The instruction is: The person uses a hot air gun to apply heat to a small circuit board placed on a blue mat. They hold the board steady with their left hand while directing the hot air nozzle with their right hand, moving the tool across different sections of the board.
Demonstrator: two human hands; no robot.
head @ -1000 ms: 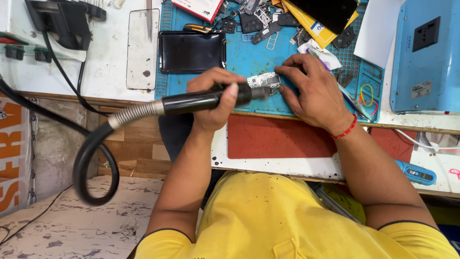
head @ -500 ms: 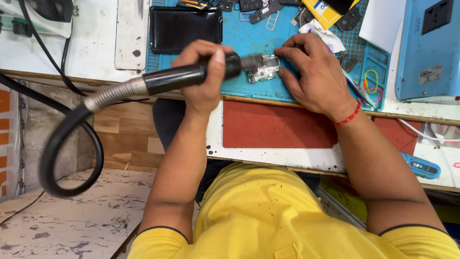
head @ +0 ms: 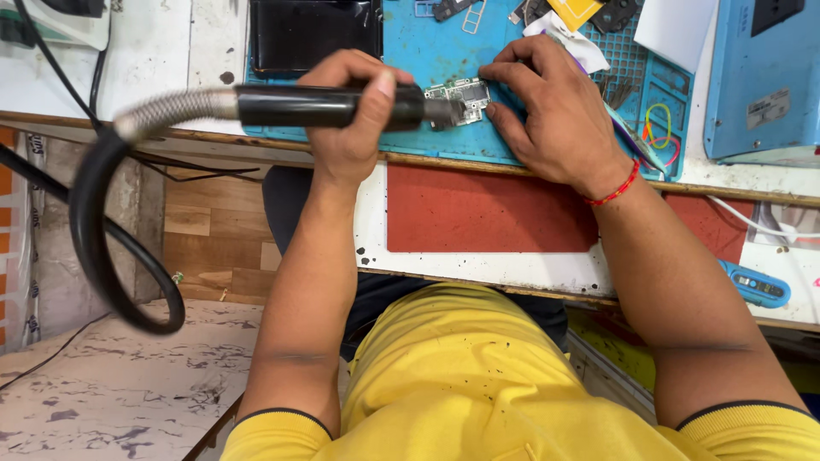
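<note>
The left hand (head: 359, 119) is wrapped closed around the black tool handle (head: 329, 107), holding it level, nozzle tip against the small circuit board (head: 461, 96). The board lies flat on the blue work mat (head: 427, 60). The right hand (head: 559, 111) pins it, fingertips (head: 494, 72) together on the board's right edge.

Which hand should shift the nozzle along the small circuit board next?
Left hand: it grips the black handpiece, nozzle at the circuit board. Right hand is busy holding that board on the blue mat.
</note>
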